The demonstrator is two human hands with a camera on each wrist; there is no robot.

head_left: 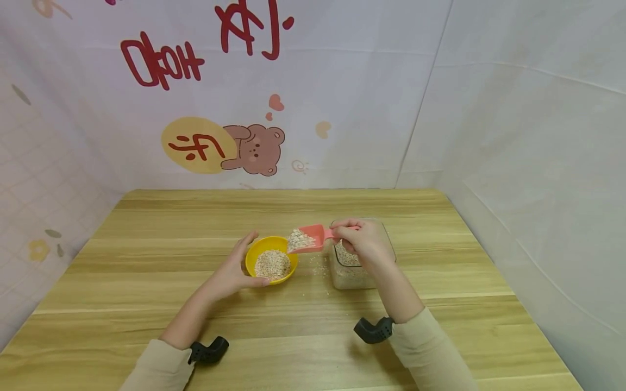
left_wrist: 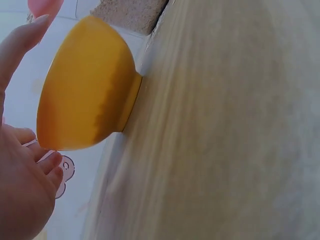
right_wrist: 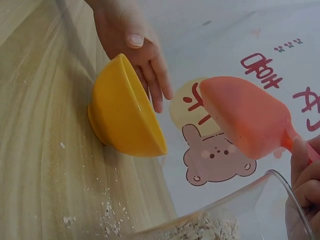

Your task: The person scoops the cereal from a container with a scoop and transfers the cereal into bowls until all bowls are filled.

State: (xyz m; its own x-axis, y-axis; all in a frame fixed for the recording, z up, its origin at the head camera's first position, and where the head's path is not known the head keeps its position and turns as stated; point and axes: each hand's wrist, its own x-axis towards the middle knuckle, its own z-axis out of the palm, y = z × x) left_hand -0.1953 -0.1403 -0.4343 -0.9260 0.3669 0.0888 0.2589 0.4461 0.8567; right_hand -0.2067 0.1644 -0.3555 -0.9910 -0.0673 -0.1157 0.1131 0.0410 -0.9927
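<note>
A pink scoop [head_left: 313, 238] carries a heap of oat flakes [head_left: 299, 240]. My right hand [head_left: 359, 239] grips its handle, fingers curled round it. The scoop's front edge overlaps the right rim of a yellow bowl [head_left: 253, 251], and in the right wrist view the scoop [right_wrist: 245, 112] is held above rim height. Oats [head_left: 272, 265] lie inside the bowl, which stands upright on the table. At the bowl's left side my left hand [head_left: 237, 266] is spread, thumb by the near rim and fingers by the far rim. Those fingers [right_wrist: 155, 82] look extended in the right wrist view.
Below my right hand a clear square container [head_left: 354, 278] holds more oats. Loose flakes [head_left: 319, 267] are scattered on the wooden table [head_left: 293, 342] between bowl and container. A printed cloth wall [head_left: 342, 108] rises behind the table, and another along the right.
</note>
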